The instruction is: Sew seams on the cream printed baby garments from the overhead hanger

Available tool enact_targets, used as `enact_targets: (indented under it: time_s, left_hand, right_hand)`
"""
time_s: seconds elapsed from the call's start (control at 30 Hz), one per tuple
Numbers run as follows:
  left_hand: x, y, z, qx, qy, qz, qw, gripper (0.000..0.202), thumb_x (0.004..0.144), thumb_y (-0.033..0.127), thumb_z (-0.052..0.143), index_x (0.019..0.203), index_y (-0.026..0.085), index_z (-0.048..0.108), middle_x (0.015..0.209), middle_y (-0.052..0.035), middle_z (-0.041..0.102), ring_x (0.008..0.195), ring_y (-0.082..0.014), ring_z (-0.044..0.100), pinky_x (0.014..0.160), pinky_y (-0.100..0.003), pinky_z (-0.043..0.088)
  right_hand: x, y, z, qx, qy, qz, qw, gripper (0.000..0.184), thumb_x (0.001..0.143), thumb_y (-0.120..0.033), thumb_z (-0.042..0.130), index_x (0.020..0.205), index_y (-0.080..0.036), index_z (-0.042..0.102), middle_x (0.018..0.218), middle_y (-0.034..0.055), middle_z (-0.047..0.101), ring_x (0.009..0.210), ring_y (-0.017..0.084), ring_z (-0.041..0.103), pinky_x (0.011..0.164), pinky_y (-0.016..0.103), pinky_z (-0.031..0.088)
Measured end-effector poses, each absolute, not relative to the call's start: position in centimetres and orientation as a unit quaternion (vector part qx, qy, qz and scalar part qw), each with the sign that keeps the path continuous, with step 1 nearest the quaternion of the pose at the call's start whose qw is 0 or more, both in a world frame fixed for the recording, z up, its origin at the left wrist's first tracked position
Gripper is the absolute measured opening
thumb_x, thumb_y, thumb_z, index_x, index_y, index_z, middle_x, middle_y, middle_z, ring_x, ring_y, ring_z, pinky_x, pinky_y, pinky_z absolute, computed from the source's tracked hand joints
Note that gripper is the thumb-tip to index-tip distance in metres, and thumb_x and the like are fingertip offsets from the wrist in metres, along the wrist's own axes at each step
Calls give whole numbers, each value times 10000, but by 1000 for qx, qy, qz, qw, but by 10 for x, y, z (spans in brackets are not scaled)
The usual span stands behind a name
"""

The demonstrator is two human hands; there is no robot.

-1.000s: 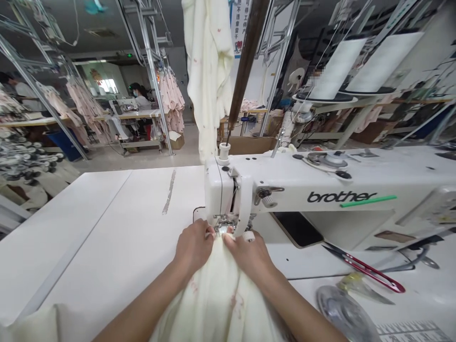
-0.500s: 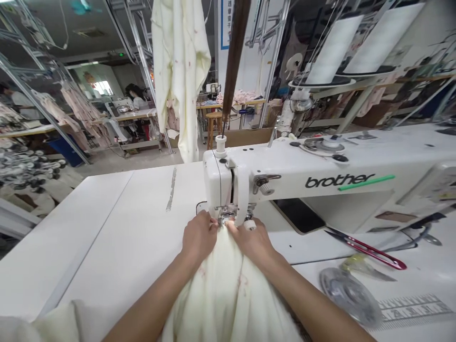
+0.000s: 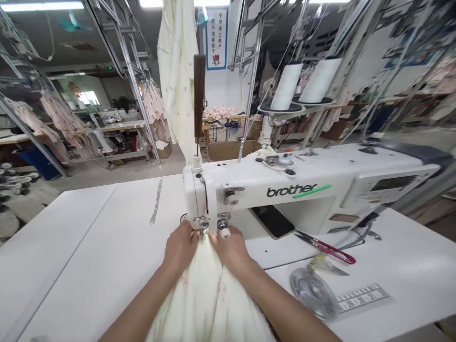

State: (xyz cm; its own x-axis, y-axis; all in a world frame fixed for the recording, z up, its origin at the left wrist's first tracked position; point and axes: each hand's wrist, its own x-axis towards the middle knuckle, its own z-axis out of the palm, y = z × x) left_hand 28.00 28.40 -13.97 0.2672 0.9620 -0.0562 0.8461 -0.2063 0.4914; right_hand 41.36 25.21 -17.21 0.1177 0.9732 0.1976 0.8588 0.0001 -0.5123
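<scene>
White bench [image 3: 71, 228] carries a Brother sewing machine [image 3: 285, 190], the landmark here. Cream garment [image 3: 176, 71] hangs behind machine; 2 white thread cones [image 3: 287, 80] stand behind it too. Cream fabric [image 3: 210, 294] runs from just under machine's presser foot [image 3: 203, 223] toward the person. L grip [image 3: 181, 247] & R grip [image 3: 230, 249] both pinch fabric closed, either side of foot, just in front of machine. Red-handled snips [image 3: 329, 249] lie R of machine on bench.
</scene>
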Motion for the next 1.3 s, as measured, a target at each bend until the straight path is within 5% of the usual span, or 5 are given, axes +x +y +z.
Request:
enact_targets:
  time_s: [0.33, 0.7, 0.9, 1.17, 1.3]
  left_hand:
    - [269, 294, -147, 762, 583, 116, 255, 240, 875, 350, 324, 932, 185, 489, 917, -71, 624, 929, -262, 582, 725, -291, 405]
    - [263, 301, -160, 782, 557, 109, 259, 350, 843, 443, 295, 987, 186, 485, 1015, -91, 606, 1001, -271, 551, 787, -312, 405]
    - [264, 302, -161, 785, 564, 96, 238, 373, 828, 483, 290, 913, 189, 503, 831, -80, 622, 833, -275, 587, 711, -314, 409]
    - [263, 301, -160, 768, 542, 156, 303, 249, 808, 359, 391, 927, 188, 527, 1001, -59, 628, 996, -244, 564, 819, -296, 414]
    - [266, 291, -151, 770, 530, 191, 300, 215, 809, 217, 370, 939, 166, 534, 897, -60, 623, 875, -218, 575, 757, -281, 404]
  right_hand:
    - [436, 241, -168, -628, -698, 133, 318, 208, 925, -127, 359, 1086, -65, 476, 894, 101, 619, 800, 235, 600, 699, 268, 462]
    - [433, 241, -160, -645, -690, 163, 287, 205, 893, -85, 392, 1050, -16, 504, 928, 163, 605, 835, 309, 584, 726, 352, 466]
    - [434, 242, -163, -637, -687, 163, 310, 256, 933, -176, 326, 1083, -41, 484, 899, 157, 604, 807, 300, 583, 697, 346, 454]
    - [436, 246, -168, -617, -682, 186, 347, 224, 924, -172, 349, 1042, -104, 527, 940, 107, 606, 850, 244, 571, 752, 286, 425]
    - [434, 244, -164, -611, -667, 220, 364, 127, 909, -202, 450, 911, -152, 567, 825, 43, 604, 755, 200, 569, 671, 236, 412]
